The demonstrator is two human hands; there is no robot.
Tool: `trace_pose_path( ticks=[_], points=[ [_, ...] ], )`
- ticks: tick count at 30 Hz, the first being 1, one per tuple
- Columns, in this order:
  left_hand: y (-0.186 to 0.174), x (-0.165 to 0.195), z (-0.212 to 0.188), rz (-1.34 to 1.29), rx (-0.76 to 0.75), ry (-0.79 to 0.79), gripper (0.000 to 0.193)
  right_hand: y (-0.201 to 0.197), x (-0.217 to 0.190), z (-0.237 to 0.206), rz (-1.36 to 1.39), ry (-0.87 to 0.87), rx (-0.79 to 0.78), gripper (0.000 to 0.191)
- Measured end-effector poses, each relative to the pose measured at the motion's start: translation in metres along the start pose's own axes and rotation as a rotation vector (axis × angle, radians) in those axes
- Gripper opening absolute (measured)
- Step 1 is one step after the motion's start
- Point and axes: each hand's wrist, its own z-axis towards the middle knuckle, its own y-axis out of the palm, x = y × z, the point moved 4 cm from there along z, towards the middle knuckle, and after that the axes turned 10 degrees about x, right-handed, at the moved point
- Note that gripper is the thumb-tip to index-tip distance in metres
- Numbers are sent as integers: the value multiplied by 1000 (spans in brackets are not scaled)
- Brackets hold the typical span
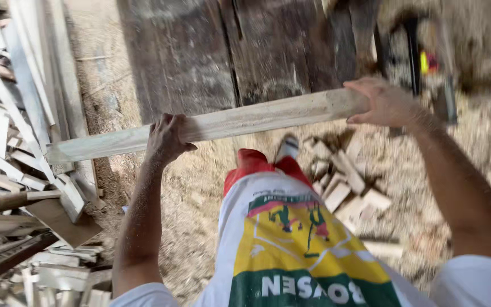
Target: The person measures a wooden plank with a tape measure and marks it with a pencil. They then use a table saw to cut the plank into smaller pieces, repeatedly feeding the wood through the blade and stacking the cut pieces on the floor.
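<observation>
we hold a long pale wooden plank (228, 122) crosswise in front of us, tilted so its right end sits higher. our left hand (165, 138) is curled around it near the middle, fingers wrapped over the top edge; our right hand (383, 102) clamps the far right end. below lie small wood offcuts (345, 182) on a sawdust-covered floor (200, 187). a heap of scrap boards (18, 142) is stacked at left, dark planks (228, 51) beyond.

A single head-worn camera looks steeply down from close above the person's own chest and arms, facing forward over the sawdust-strewn floor (200, 187); no second view.
</observation>
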Motion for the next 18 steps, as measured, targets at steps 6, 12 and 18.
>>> trace_pose_path(
  ticks=[6, 12, 18],
  points=[
    [-27, 8, 39, 90, 82, -29, 114, -26, -41, 72, -111, -127, 182, 102],
    [-24, -25, 79, 154, 89, -89, 114, -5, -115, 121, -326, -231, 254, 79],
    [-5, -95, 120, 212, 81, -71, 104, 42, -238, 175, -117, -439, 281, 85]
  ],
)
